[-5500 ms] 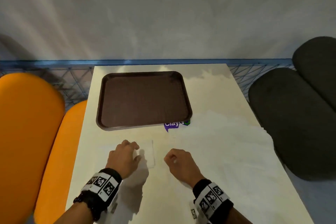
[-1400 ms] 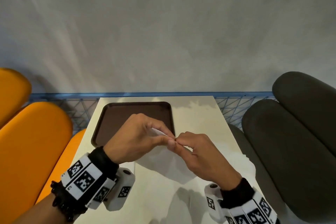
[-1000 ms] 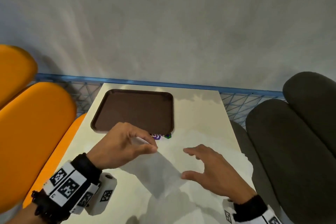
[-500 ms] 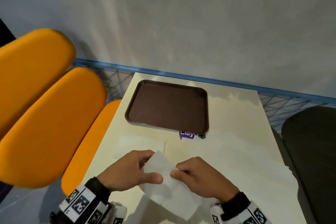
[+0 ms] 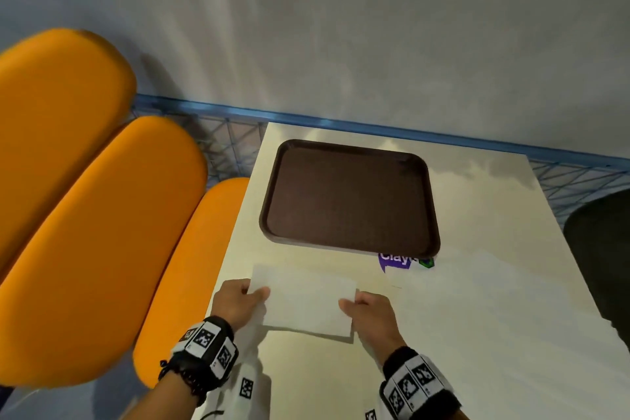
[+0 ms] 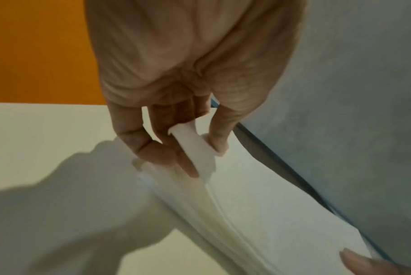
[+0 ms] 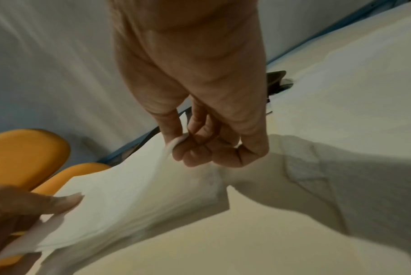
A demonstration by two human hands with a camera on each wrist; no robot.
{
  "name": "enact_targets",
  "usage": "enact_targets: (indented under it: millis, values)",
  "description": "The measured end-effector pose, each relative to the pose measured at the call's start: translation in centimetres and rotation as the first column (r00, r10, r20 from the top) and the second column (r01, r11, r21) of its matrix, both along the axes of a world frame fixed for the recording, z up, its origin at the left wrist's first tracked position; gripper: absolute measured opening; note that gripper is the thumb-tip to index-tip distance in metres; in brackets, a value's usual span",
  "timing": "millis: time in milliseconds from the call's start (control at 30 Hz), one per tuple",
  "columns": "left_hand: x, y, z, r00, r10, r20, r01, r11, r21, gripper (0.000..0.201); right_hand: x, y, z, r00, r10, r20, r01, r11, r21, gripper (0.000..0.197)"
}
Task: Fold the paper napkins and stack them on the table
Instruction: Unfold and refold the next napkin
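Half a second ago we held the napkin cornerwise, low and close to us; now we have squared it up and carried it forward, so it hangs just above the table near the tray. Our left hand pinches its left edge and our right hand its right (each thumb on top). A pale folded sheet seems to lie beneath its far edge, so we judge this one is about to join the stack.

You have a white paper napkin spread flat between your hands, lifted just above the table; another napkin lies flat behind it.
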State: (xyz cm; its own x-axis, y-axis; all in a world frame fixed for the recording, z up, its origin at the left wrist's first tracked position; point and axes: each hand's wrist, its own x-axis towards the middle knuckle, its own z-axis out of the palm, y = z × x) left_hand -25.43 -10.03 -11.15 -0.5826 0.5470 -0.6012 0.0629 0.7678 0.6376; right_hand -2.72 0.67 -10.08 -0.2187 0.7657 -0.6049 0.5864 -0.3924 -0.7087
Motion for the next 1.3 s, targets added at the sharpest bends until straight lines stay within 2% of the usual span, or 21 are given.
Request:
enact_targets:
  millis: [133, 267, 367, 467, 500, 567, 633, 667, 733, 867, 933, 1067, 1167, 1233, 1300]
  values:
    - [-0.6, 0.9, -1.0, 0.975, -0.096, -0.198, 0.076, 0.992, -0.102, 0.024, -1.6, 0.4, -1.0, 0.987, -0.007, 0.16, -0.009, 0.995, 0.104, 0.04]
    - [-0.5, 1.1, -1.9, 0.957, -0.116, -0.267, 0.078, 0.986, -0.148, 0.022, -1.8, 0.3, -2.2, 0.973, -0.03, 0.227, 0.007, 0.995, 0.103, 0.031]
    - [-0.2, 1.2, -2.4, 0.96, -0.078, -0.268, 0.041, 0.989, -0.141, 0.017, -1.5, 0.5, -2.6, 0.967, -0.005, 0.255, -0.029, 0.991, 0.13, 0.025]
    - [0.0, 0.9, -2.3, 0.952, -0.055, -0.301, 0.022, 0.993, -0.113, 0.029, -1.2, -0.2, -2.5, 0.958, 0.011, 0.285, -0.086, 0.964, 0.252, 0.022]
    - [0.1, 0.8, -2.2, 0.934, -0.083, -0.348, 0.051, 0.994, -0.099, 0.033, -1.1, -0.4, -2.4, 0.952, 0.034, 0.303, -0.145, 0.926, 0.349, 0.018]
    - [0.6, 0.4, -2.0, 0.842, -0.216, -0.493, 0.191, 0.976, -0.101, 0.036, -1.0, -1.0, -2.2, 0.914, 0.151, 0.377, -0.34, 0.792, 0.507, 0.02]
    - [1.6, 0.3, -1.4, 0.717, -0.377, -0.587, 0.357, 0.921, -0.155, 0.034, -1.3, -1.3, -1.8, 0.836, 0.293, 0.463, -0.519, 0.696, 0.496, 0.029]
    - [2.1, 0.3, -1.0, 0.675, -0.445, -0.588, 0.423, 0.887, -0.186, 0.033, -1.5, -1.4, -1.5, 0.804, 0.344, 0.485, -0.568, 0.684, 0.457, 0.032]
    - [3.2, 0.7, -0.2, 0.648, -0.523, -0.554, 0.486, 0.844, -0.227, 0.034, -1.3, -1.5, -0.8, 0.781, 0.4, 0.479, -0.598, 0.7, 0.391, 0.034]
    - [6.1, 2.4, 1.8, 0.649, -0.544, -0.532, 0.549, 0.819, -0.168, 0.03, 2.4, -1.4, 0.9, 0.865, 0.375, 0.334, -0.491, 0.769, 0.408, 0.024]
    - [8.4, 4.0, 2.7, 0.619, -0.612, -0.492, 0.651, 0.751, -0.116, 0.025, 6.1, -1.3, 1.3, 0.891, 0.332, 0.311, -0.437, 0.812, 0.386, 0.019]
    - [15.1, 7.3, 3.7, 0.499, -0.774, -0.389, 0.841, 0.541, 0.001, 0.019, 15.7, -0.9, 1.5, 0.926, 0.135, 0.352, -0.239, 0.932, 0.271, 0.007]
    - [21.5, 8.3, 3.4, 0.326, -0.897, -0.3, 0.938, 0.347, -0.017, 0.033, 22.5, -0.6, 1.3, 0.924, -0.045, 0.38, -0.024, 0.984, 0.177, 0.013]
    - [25.5, 8.4, 3.1, 0.183, -0.957, -0.224, 0.973, 0.209, -0.1, 0.054, 25.7, 0.1, 1.3, 0.916, -0.12, 0.384, 0.065, 0.986, 0.152, 0.027]
    - [28.7, 8.7, 2.8, 0.081, -0.98, -0.18, 0.972, 0.118, -0.202, 0.063, 27.6, 1.5, 1.1, 0.918, -0.185, 0.35, 0.147, 0.98, 0.134, 0.035]
